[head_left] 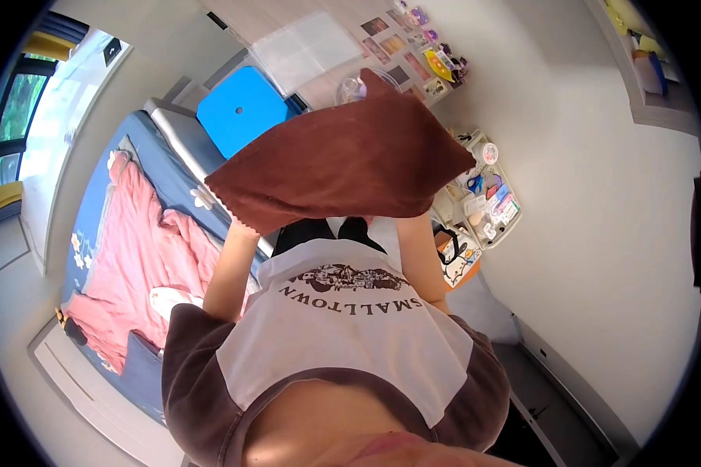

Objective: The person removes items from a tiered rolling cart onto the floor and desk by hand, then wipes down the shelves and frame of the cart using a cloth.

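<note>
A dark reddish-brown cloth point(335, 163) is spread in the air before me, over the lower ends of both forearms. At its near left corner my left hand point(243, 227) is closed on the edge, with most of the fingers covered by the fabric. My right forearm point(419, 253) runs up under the near right part of the cloth. The right hand itself is hidden there, so its grip does not show. A narrow end of the cloth sticks up at the far side, and another corner points right.
To the left is a bed with a pink blanket point(152, 257). Beyond the cloth stand a blue stool point(245, 109) and a clear plastic box point(308, 58). On the right, a white tray cart point(506, 226) holds scissors and small items beside the wall point(584, 179).
</note>
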Demonstrator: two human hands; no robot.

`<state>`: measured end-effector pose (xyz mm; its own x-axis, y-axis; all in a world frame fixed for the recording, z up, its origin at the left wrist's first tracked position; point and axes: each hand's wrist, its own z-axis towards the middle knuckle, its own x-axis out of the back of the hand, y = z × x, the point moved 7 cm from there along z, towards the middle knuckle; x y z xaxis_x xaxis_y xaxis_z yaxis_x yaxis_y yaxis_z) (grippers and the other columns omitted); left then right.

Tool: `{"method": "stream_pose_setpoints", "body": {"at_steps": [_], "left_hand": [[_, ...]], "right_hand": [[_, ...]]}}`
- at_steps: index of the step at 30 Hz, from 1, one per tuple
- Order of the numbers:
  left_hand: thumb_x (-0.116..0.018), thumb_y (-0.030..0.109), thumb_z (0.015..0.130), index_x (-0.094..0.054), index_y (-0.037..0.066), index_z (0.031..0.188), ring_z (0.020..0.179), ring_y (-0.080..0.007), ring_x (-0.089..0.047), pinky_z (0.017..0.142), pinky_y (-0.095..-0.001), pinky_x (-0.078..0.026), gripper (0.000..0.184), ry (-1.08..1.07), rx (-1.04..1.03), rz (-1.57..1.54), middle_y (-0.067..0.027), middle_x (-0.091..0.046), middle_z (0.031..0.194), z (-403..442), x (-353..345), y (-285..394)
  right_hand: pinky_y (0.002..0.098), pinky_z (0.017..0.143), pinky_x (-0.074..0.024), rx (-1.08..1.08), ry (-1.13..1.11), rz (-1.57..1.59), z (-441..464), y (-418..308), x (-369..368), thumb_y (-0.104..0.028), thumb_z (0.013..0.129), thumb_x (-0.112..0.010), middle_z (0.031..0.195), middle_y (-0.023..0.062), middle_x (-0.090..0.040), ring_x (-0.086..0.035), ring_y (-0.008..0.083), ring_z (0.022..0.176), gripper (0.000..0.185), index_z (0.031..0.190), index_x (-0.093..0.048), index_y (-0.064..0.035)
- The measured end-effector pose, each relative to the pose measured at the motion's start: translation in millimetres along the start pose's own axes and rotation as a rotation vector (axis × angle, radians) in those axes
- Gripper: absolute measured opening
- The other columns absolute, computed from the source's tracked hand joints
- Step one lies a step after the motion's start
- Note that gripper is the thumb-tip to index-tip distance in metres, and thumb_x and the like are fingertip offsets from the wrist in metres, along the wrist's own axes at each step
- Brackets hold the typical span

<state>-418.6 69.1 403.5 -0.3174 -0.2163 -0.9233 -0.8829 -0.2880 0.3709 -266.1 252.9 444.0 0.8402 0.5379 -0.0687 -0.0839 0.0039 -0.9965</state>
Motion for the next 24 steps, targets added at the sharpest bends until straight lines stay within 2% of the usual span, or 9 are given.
{"method": "stream_pose_setpoints", "body": {"at_steps": [5,8,9,12,13,16,20,21,24], "left_hand": [[-0.027,0.083,0.060,-0.024,0.010,0.133,0.122,-0.0261,-0.030,0.102,-0.0384,-0.021,0.103,-0.148,0.016,-0.408,-0.0097,-0.027,0.135,15.0,-21.3,-8.4],[-0.025,0.085,0.059,-0.021,0.012,0.134,0.123,-0.0271,-0.028,0.101,-0.0402,-0.023,0.105,-0.024,0.208,-0.388,-0.0092,-0.025,0.136,20.8,-49.0,-24.3],[-0.026,0.084,0.061,-0.018,0.011,0.135,0.123,-0.0268,-0.028,0.101,-0.0407,-0.023,0.104,0.086,0.211,-0.110,-0.0099,-0.025,0.136,26.5,-63.1,-27.5],[-0.026,0.083,0.061,-0.017,0.011,0.135,0.124,-0.0261,-0.026,0.101,-0.0407,-0.022,0.104,-0.050,0.220,0.142,-0.0105,-0.023,0.136,31.5,-99.3,-40.0],[-0.036,0.072,0.072,-0.026,0.008,0.131,0.117,-0.0233,-0.036,0.096,-0.0378,-0.031,0.088,-0.119,0.157,0.183,-0.0112,-0.035,0.128,31.5,-108.2,-42.6],[-0.049,0.027,0.085,-0.040,0.004,0.118,0.095,-0.0151,-0.051,0.079,-0.0277,-0.044,0.041,0.062,0.380,0.242,-0.0070,-0.053,0.105,28.1,-89.2,-51.4],[-0.049,0.022,0.085,-0.042,0.004,0.117,0.097,-0.0162,-0.051,0.080,-0.0294,-0.044,0.038,0.151,0.503,0.245,-0.0094,-0.051,0.108,26.8,-87.1,-58.6],[-0.049,0.021,0.085,-0.040,0.004,0.118,0.097,-0.0171,-0.052,0.081,-0.0310,-0.044,0.038,0.031,0.644,0.178,-0.0101,-0.051,0.108,25.1,-85.0,-64.3],[-0.046,0.014,0.084,-0.034,0.000,0.123,0.104,-0.0216,-0.050,0.088,-0.0340,-0.041,0.043,-0.071,0.657,0.200,-0.0132,-0.047,0.117,21.3,-85.0,-70.6]], "right_hand": [[0.0477,0.091,-0.0215,0.108,0.072,-0.007,-3.9,-25.5,18.6,-0.040,0.061,-0.065,0.114,0.0171,-0.037,-0.032,0.0352,0.108,0.067,0.114,-0.042,-0.0058],[0.0491,0.093,-0.0205,0.280,-0.016,-0.165,-14.8,-48.9,4.9,-0.042,0.061,-0.065,0.117,0.0180,-0.036,-0.031,0.0366,0.110,0.070,0.116,-0.041,-0.0057],[0.0495,0.094,-0.0201,0.351,-0.091,-0.245,-19.9,-56.6,-7.7,-0.043,0.061,-0.065,0.118,0.0183,-0.036,-0.030,0.0370,0.111,0.071,0.117,-0.041,-0.0057],[0.0509,0.096,-0.0191,0.472,-0.379,-0.576,-31.0,-60.0,-62.0,-0.045,0.061,-0.065,0.120,0.0192,-0.035,-0.029,0.0383,0.114,0.074,0.119,-0.040,-0.0056],[0.0514,0.097,-0.0187,0.496,-0.446,-0.681,-33.4,-60.3,-79.1,-0.046,0.062,-0.065,0.121,0.0195,-0.034,-0.029,0.0388,0.115,0.075,0.119,-0.040,-0.0055],[0.0571,0.094,-0.0176,0.532,-0.368,-0.798,-38.7,-61.9,-84.1,-0.048,0.061,-0.063,0.116,0.0193,-0.038,-0.031,0.0399,0.112,0.069,0.112,-0.048,-0.0046],[0.0537,0.088,-0.0229,0.612,-0.393,-0.909,-40.6,-85.8,-75.3,-0.051,0.065,-0.057,0.105,0.0171,-0.041,-0.036,0.0380,0.101,0.058,0.101,-0.053,-0.0057],[0.0509,0.087,-0.0259,0.609,-0.380,-0.901,-35.3,-91.7,-66.3,-0.044,0.059,-0.064,0.104,0.0127,-0.043,-0.039,0.0328,0.097,0.051,0.097,-0.056,-0.0105],[0.0429,0.083,-0.0304,0.651,-0.498,-0.833,-20.3,-96.9,-54.4,-0.030,0.065,-0.062,0.083,0.0066,-0.045,-0.043,0.0246,0.083,0.029,0.085,-0.058,-0.0085]]}}
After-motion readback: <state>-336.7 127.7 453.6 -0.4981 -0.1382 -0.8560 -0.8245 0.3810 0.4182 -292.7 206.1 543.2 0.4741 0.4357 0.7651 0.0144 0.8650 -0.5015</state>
